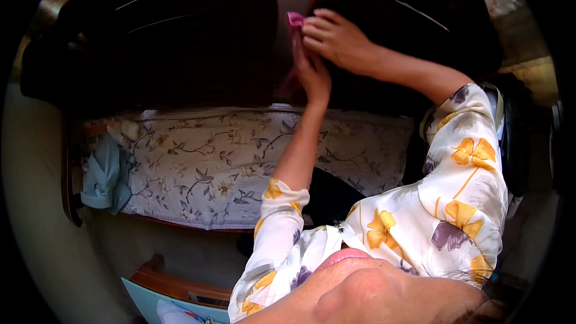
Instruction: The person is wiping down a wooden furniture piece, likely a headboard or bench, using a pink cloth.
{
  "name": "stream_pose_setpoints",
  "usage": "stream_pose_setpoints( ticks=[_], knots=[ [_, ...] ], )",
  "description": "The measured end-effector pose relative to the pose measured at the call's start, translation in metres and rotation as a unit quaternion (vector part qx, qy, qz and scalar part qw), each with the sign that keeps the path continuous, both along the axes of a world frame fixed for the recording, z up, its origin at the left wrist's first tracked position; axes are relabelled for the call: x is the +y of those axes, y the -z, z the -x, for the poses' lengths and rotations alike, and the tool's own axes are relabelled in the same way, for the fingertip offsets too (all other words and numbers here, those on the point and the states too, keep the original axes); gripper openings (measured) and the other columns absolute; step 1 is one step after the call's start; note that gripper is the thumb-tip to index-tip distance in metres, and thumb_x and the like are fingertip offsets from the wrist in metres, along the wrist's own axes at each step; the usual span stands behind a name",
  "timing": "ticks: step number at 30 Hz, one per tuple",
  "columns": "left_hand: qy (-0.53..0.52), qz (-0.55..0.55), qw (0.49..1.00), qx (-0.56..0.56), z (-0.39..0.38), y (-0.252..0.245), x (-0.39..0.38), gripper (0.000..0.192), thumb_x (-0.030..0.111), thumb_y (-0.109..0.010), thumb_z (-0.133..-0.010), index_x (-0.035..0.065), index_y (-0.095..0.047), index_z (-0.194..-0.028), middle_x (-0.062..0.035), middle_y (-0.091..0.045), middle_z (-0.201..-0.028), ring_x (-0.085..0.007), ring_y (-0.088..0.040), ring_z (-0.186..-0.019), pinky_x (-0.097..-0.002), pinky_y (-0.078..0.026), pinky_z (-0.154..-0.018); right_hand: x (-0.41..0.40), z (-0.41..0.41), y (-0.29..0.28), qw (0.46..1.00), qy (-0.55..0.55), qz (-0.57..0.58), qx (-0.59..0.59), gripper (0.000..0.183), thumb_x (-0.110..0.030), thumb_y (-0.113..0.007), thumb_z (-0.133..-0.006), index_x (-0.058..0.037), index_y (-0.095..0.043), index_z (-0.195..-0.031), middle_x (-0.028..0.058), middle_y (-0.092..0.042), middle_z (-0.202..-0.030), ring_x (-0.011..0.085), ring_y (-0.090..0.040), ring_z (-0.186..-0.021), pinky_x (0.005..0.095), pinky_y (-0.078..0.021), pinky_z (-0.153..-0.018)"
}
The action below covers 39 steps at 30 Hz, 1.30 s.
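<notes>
Both hands meet over a strip of pink cloth [295, 19] in front of a dark wooden bench back [202, 49]. My right hand [335, 38] pinches the cloth near its upper end, fingers bent. Just below, my left hand [312, 74] points upward with the cloth running along its fingers, seemingly held there. A blurred lower part of the cloth trails down beside the left wrist. The right hand partly covers the left fingertips and the middle of the cloth.
Beneath the hands lies a floral seat cover [202, 162] on the bench. A light blue cloth [107, 175] is heaped at its left end. Nearer me are a wooden chair or frame [175, 281] and a pale blue tabletop [139, 294] bearing a plastic bag [175, 312].
</notes>
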<state>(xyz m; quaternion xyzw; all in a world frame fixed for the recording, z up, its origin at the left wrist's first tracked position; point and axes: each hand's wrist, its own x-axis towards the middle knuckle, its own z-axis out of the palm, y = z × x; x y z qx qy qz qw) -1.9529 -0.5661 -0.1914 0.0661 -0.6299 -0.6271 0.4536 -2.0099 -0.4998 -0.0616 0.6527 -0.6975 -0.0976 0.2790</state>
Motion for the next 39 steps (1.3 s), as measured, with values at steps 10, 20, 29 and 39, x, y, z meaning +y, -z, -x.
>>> stream_pose_setpoints(
  ticks=[10, 20, 29, 39],
  knots=[
    [-0.018, 0.080, 0.996, 0.031, 0.030, -0.030, -0.012, 0.045, 0.016, -0.052, -0.101, -0.0035, -0.048, -0.142, -0.0234, -0.058, -0.136, -0.0375, -0.057, -0.126, -0.0423, -0.043, -0.107, 0.020, 0.016, -0.013, 0.997, 0.006, 0.077, 0.005, 0.025, -0.018, -0.068, -0.085, -0.0085, -0.064, -0.108, 0.0031, -0.062, -0.131, 0.0188, -0.051, -0.134, 0.0389, -0.0392, -0.115],
    [0.075, 0.029, 0.971, -0.224, -0.080, 0.171, 0.002, 0.031, 0.018, -0.053, -0.103, -0.0031, -0.052, -0.126, -0.0169, -0.062, -0.121, -0.0263, -0.061, -0.110, -0.0356, -0.049, -0.094, 0.013, -0.050, 0.185, 0.985, -0.003, 0.071, -0.156, 0.018, -0.016, -0.064, -0.079, -0.0080, -0.058, -0.094, 0.0107, -0.063, -0.116, 0.0293, -0.054, -0.127, 0.0448, -0.0374, -0.116],
    [0.062, 0.047, 0.944, -0.319, -0.090, 0.242, -0.033, 0.031, 0.013, -0.063, -0.096, -0.0001, -0.051, -0.121, -0.0163, -0.060, -0.118, -0.0274, -0.060, -0.107, -0.0369, -0.048, -0.088, -0.040, -0.076, 0.201, 0.982, -0.033, 0.041, -0.184, 0.014, -0.015, -0.065, -0.077, -0.0128, -0.069, -0.090, 0.0017, -0.068, -0.090, 0.0212, -0.064, -0.101, 0.0451, -0.0300, -0.120],
    [0.063, 0.075, 0.995, 0.008, 0.028, -0.066, -0.017, 0.034, 0.013, -0.058, -0.099, -0.0062, -0.048, -0.125, -0.0212, -0.057, -0.119, -0.0340, -0.058, -0.114, -0.0392, -0.045, -0.097, -0.011, 0.008, -0.049, 0.995, 0.074, 0.061, -0.029, 0.035, -0.014, -0.063, -0.081, -0.0024, -0.061, -0.114, 0.0117, -0.059, -0.132, 0.0243, -0.056, -0.127, 0.0406, -0.0380, -0.115]
  ],
)
